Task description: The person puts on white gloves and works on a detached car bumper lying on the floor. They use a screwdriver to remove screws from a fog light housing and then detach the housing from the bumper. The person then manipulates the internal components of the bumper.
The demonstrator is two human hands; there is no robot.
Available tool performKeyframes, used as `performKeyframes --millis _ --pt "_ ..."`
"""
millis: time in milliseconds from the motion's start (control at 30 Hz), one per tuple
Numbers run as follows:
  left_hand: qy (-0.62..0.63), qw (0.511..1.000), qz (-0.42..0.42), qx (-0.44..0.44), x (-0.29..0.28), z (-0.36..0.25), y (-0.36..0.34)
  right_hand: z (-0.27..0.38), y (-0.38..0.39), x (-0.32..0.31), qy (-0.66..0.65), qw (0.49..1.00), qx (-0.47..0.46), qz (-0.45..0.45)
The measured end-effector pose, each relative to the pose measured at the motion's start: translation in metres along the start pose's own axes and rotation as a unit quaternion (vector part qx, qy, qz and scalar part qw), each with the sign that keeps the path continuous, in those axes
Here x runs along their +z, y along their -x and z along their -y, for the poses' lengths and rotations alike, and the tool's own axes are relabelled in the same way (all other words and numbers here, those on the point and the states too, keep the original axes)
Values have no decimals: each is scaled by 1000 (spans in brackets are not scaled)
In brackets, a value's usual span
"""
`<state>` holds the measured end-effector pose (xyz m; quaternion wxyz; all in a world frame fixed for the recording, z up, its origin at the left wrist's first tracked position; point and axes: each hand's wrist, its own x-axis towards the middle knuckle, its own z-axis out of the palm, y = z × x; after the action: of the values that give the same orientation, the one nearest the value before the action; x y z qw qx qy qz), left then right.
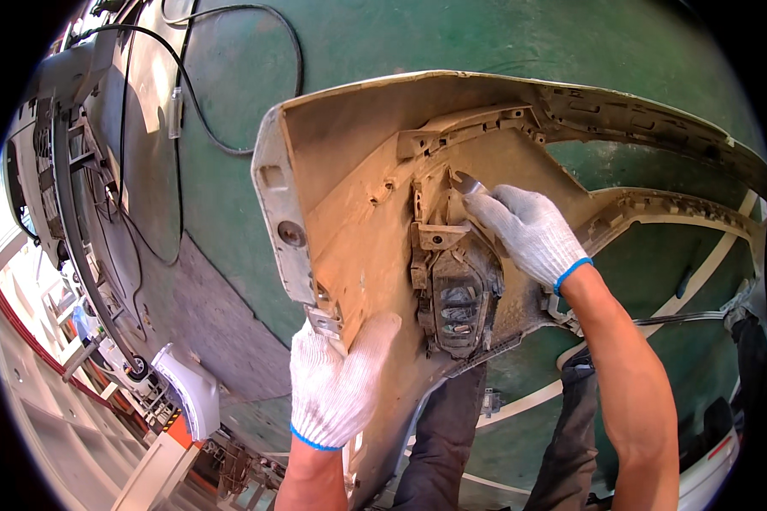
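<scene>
A car bumper (349,230) lies with its dusty inner side toward me, spanning the middle and right. My left hand (337,383), in a white knit glove, grips its lower left edge with the thumb laid over the inner face. In my gloved right hand (528,230) is a small flat metal tool with a notched tip (466,182), pinched between thumb and fingers. The tip is close to a raised bracket (439,204) on the bumper; I cannot tell whether they touch. Below the bracket, a dirty dark plastic housing (458,307) with slots sits in the bumper.
Black cables (294,51) run over the green floor (230,187) at the upper left. A white body panel (187,387) stands at the lower left near car parts. My legs (439,443) are beneath the bumper. A dark pen-like object (683,281) lies on the floor at right.
</scene>
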<state>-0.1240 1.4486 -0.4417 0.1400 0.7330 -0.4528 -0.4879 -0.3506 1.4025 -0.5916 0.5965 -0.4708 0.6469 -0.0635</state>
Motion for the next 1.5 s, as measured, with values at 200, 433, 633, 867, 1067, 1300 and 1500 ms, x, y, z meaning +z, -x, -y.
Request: performKeyframes --millis 200,433,633,867,1067,1300,1500 --pt "-3 1000 -6 -23 3 -3 -4 -3 -5 5 23 1000 -2 -7" --pt "-50 996 -24 -76 4 -16 -2 -16 -27 3 105 990 -91 -14" --pt "-90 996 -17 -3 0 -7 0 -32 -44 -10 112 990 -85 -18" --pt "-26 998 -38 -33 4 -8 -2 -22 -28 -25 -41 994 -89 57" --pt "-118 993 -15 2 2 -10 -4 -23 -25 -35 4 997 -66 44" --pt "35 995 -27 -85 4 -7 -5 26 -32 -41 247 966 -48 65" --pt "-17 996 -7 -90 1 -10 -10 50 -47 -40 391 917 -30 69"
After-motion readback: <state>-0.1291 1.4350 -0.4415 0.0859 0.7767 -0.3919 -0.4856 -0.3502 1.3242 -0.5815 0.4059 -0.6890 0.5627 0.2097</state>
